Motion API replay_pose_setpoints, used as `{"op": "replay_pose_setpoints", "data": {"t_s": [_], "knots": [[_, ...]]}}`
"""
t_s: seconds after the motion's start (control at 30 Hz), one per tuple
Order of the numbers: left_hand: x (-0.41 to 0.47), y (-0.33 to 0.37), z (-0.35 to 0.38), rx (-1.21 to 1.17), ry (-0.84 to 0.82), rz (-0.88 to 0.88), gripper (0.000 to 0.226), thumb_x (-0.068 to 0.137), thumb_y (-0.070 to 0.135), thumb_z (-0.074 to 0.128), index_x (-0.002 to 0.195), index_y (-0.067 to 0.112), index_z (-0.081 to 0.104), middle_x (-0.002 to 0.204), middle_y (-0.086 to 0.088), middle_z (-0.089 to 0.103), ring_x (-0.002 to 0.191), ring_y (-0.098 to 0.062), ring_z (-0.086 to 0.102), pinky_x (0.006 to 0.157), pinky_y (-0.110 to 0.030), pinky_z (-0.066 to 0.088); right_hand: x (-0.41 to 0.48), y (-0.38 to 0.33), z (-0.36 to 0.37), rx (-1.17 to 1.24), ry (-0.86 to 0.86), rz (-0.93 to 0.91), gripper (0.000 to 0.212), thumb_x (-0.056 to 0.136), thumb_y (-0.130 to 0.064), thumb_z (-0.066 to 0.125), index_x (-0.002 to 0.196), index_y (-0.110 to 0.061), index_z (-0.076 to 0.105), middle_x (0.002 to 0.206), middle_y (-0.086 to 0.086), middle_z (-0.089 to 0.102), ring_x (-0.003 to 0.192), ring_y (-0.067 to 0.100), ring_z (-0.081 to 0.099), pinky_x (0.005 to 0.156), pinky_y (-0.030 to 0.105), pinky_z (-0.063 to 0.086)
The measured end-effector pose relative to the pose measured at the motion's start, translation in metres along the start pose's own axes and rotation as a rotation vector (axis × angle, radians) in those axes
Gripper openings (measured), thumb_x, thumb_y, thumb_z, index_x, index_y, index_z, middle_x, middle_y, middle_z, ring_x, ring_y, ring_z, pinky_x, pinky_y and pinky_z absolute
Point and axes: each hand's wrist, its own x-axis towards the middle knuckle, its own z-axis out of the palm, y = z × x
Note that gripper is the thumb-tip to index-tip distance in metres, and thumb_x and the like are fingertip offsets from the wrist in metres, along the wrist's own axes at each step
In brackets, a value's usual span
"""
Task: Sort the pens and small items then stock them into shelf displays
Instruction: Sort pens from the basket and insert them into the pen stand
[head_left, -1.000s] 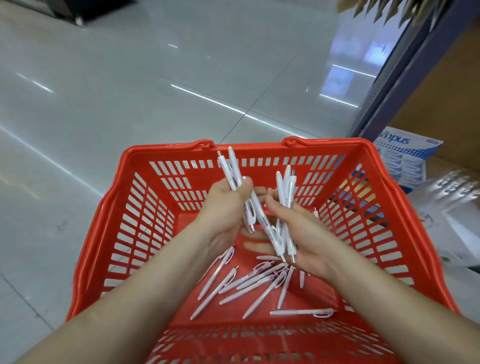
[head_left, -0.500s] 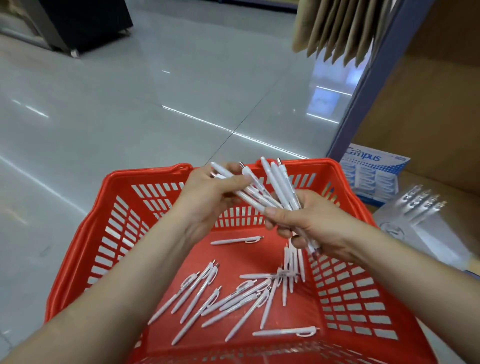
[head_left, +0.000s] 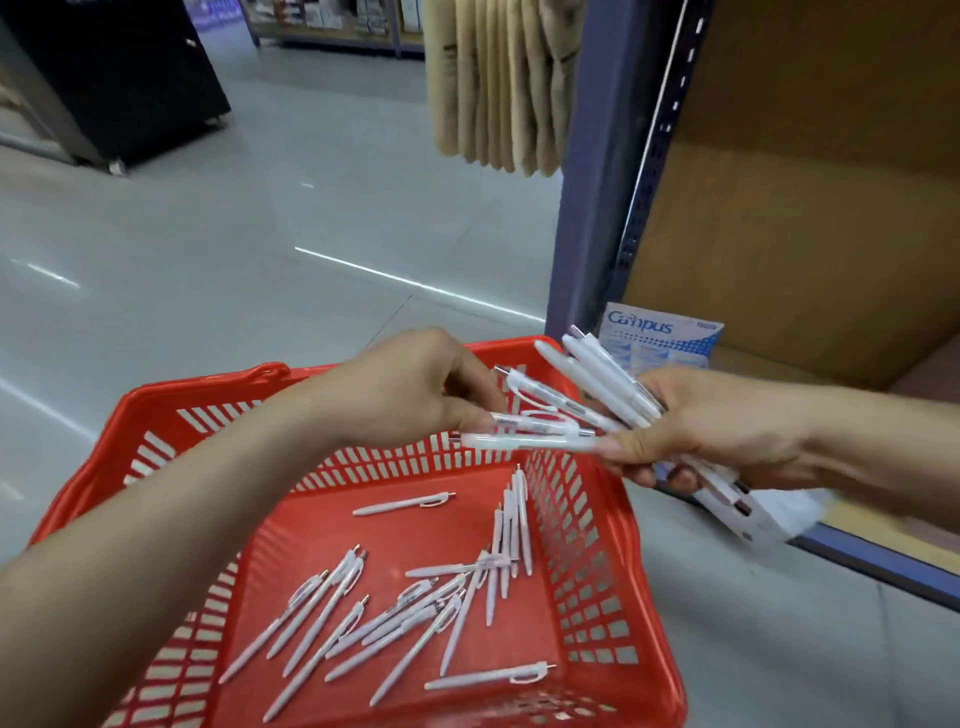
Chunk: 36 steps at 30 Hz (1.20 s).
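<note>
Shop floor, red basket (head_left: 613, 519) sitting there: both hands clamping on white pens (head_left: 597, 374), left hand (head_left: 410, 389) passing to right hand (head_left: 701, 421), shelf probably next.

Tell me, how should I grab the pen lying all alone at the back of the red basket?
Pinch the lone pen at mid-barrel from above. It lies flat on the basket floor, nothing touching it, with its clip at the right end, so the smooth middle is easiest.

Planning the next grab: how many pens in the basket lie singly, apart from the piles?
2: one pen near the basket's far wall, a second pen by its near wall. The left forearm may hide more.
</note>
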Motion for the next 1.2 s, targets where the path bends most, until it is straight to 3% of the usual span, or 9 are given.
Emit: {"op": "replay_pose_setpoints", "data": {"t_s": [0.07, 0.17, 0.27, 0.37, 0.5, 0.67, 0.87, 1.1, 1.2], "knots": [[0.016, 0.019, 0.002, 0.271, 0.077, 0.065, 0.010, 0.082, 0.023, 0.072, 0.091, 0.024, 0.075, 0.087, 0.009, 0.071, 0.080, -0.007, 0.062, 0.076, -0.027, 0.048, -0.017, 0.019, -0.015, 0.005, 0.079, -0.028, 0.017, 0.086, -0.004, 0.067, 0.071, -0.011, 0.061, 0.055, 0.004, 0.052, 0.046, 0.010, 0.042, 0.039, 0.017, 0.033], [0.037, 0.041, 0.011, 0.280, 0.234, 0.076, 0.005, 0.085, 0.021, 0.068, 0.088, 0.024, 0.071, 0.079, 0.009, 0.067, 0.076, -0.011, 0.060, 0.074, -0.029, 0.047, -0.042, 0.054, -0.039, 0.188, 0.245, -0.028, 0.009, 0.085, -0.001, 0.066, 0.081, -0.009, 0.065, 0.057, 0.005, 0.046, 0.043, 0.009, 0.038, 0.036, 0.016, 0.031], [0.053, 0.066, 0.027, -0.165, 0.221, -0.040, 0.009, 0.089, 0.010, 0.063, 0.085, 0.018, 0.061, 0.073, 0.003, 0.066, 0.067, -0.014, 0.062, 0.070, -0.033, 0.053, -0.062, 0.086, -0.054, 0.502, 0.353, -0.044, 0.010, 0.087, 0.002, 0.061, 0.092, -0.008, 0.059, 0.070, 0.009, 0.046, 0.050, 0.009, 0.044, 0.036, 0.017, 0.032], [0.066, 0.104, 0.050, -0.672, 0.106, -0.112, 0.007, 0.092, -0.003, 0.052, 0.093, 0.003, 0.053, 0.079, -0.011, 0.070, 0.070, -0.017, 0.068, 0.066, -0.025, 0.057, -0.072, 0.108, -0.062, 0.793, 0.394, -0.112, 0.014, 0.083, -0.002, 0.061, 0.092, -0.011, 0.055, 0.075, 0.010, 0.053, 0.056, 0.013, 0.049, 0.035, 0.017, 0.033], [0.085, 0.145, 0.081, -0.885, 0.039, -0.142, 0.015, 0.092, -0.006, 0.051, 0.093, 0.008, 0.049, 0.087, -0.013, 0.073, 0.077, -0.021, 0.072, 0.063, -0.022, 0.056, -0.075, 0.124, -0.058, 0.863, 0.391, -0.140, 0.016, 0.086, -0.006, 0.062, 0.098, -0.014, 0.054, 0.088, 0.018, 0.070, 0.053, 0.013, 0.050, 0.036, 0.017, 0.034], [0.104, 0.177, 0.109, -0.892, 0.026, -0.121, 0.014, 0.092, 0.000, 0.053, 0.096, 0.012, 0.050, 0.090, -0.006, 0.075, 0.085, -0.018, 0.072, 0.071, -0.024, 0.057, -0.079, 0.137, -0.059, 0.946, 0.320, -0.210, 0.025, 0.085, -0.008, 0.062, 0.109, -0.012, 0.059, 0.093, 0.018, 0.072, 0.053, 0.011, 0.044, 0.037, 0.015, 0.030], [0.127, 0.200, 0.125, -0.824, 0.088, -0.195, 0.027, 0.089, 0.008, 0.062, 0.111, -0.005, 0.053, 0.097, -0.019, 0.072, 0.089, -0.024, 0.071, 0.072, -0.024, 0.058, -0.088, 0.161, -0.079, 1.128, 0.395, -0.310, 0.035, 0.072, -0.005, 0.065, 0.107, -0.004, 0.061, 0.076, 0.011, 0.065, 0.051, 0.010, 0.041, 0.036, 0.014, 0.028], [0.144, 0.204, 0.135, -0.718, 0.027, -0.255, 0.027, 0.089, 0.015, 0.064, 0.108, -0.004, 0.061, 0.098, -0.017, 0.072, 0.088, -0.023, 0.071, 0.075, -0.027, 0.058, -0.077, 0.164, -0.098, 1.130, 0.431, -0.322, 0.014, 0.084, -0.007, 0.063, 0.099, -0.006, 0.063, 0.067, 0.005, 0.061, 0.047, 0.006, 0.041, 0.037, 0.013, 0.031], [0.159, 0.204, 0.128, -0.678, 0.051, -0.231, 0.018, 0.088, 0.016, 0.065, 0.097, 0.002, 0.060, 0.086, -0.012, 0.071, 0.075, -0.018, 0.068, 0.074, -0.030, 0.058, -0.072, 0.168, -0.112, 1.106, 0.496, -0.281, 0.002, 0.090, -0.008, 0.062, 0.088, -0.007, 0.061, 0.062, 0.003, 0.057, 0.047, 0.007, 0.038, 0.037, 0.013, 0.030]]}}
